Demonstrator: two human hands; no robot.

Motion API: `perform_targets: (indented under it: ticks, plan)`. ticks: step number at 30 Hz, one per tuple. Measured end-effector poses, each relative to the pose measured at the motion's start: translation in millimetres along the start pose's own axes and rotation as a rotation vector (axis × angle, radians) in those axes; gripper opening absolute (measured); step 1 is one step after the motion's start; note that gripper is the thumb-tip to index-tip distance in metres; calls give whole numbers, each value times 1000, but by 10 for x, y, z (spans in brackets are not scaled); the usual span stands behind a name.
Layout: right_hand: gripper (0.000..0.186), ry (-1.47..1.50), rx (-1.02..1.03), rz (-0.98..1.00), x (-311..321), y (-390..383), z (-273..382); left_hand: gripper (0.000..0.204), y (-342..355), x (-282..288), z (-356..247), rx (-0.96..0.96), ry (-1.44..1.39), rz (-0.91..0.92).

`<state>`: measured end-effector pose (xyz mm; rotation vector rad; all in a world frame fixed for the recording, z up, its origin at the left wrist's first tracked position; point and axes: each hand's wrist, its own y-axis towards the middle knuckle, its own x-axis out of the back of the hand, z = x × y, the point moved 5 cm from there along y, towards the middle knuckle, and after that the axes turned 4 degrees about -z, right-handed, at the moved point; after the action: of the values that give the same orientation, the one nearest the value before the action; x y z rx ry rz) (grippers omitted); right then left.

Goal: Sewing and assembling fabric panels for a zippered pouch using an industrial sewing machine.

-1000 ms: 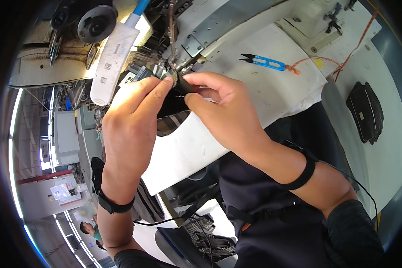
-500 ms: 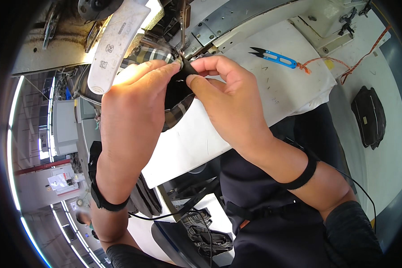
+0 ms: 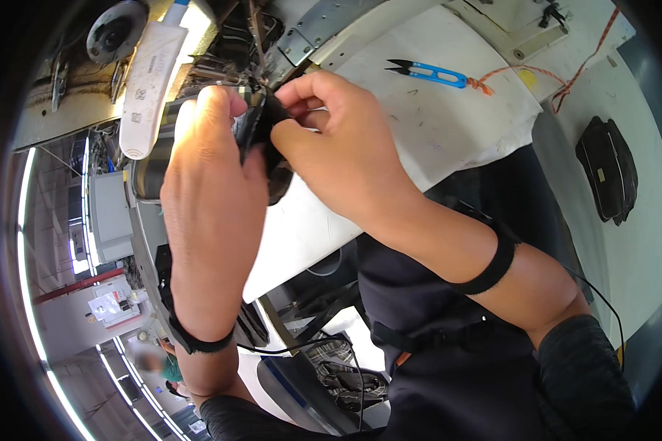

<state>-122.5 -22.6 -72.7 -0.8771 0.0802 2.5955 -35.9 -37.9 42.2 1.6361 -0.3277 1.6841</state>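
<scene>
A piece of plaid cloth [image 3: 151,170] lies under the sewing machine's working end, with a black cloth part [image 3: 266,123] folded up along its edge. My left hand [image 3: 215,180] grips the plaid cloth where it meets the black part, its fingers bent on top. From the other side my right hand [image 3: 342,140] pinches the black part between thumb and curled fingers. The fingertips of both hands are partly hidden behind the cloth. The sewing machine's metal parts [image 3: 261,51] are just beyond my fingers.
A white machine cover arm [image 3: 148,92] hangs left of my hands, beside a bright lamp. Blue thread snips [image 3: 438,74] on an orange cord lie on the white table sheet [image 3: 463,125]. A dark folded stack [image 3: 607,170] rests at far right. Plaid pieces [image 3: 346,378] lie below; a person [image 3: 158,360] is at lower left.
My hands have shifted left, and their fingers are farther apart on the cloth. The black part is now raised and folded between them. The whole view has shifted slightly.
</scene>
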Motion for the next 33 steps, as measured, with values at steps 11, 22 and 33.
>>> perform_targets:
  ticks: [11,22,33]
  plan:
    - [21,-324,140,44,88,-87,126,29,29,159,-110,-169,143,18]
    - [20,-275,81,68,23,-80,127,30,-85,46,24,-41,-36,-2]
    - [19,-401,310,-113,-72,-106,83,39,5,174,-12,-135,22,24]
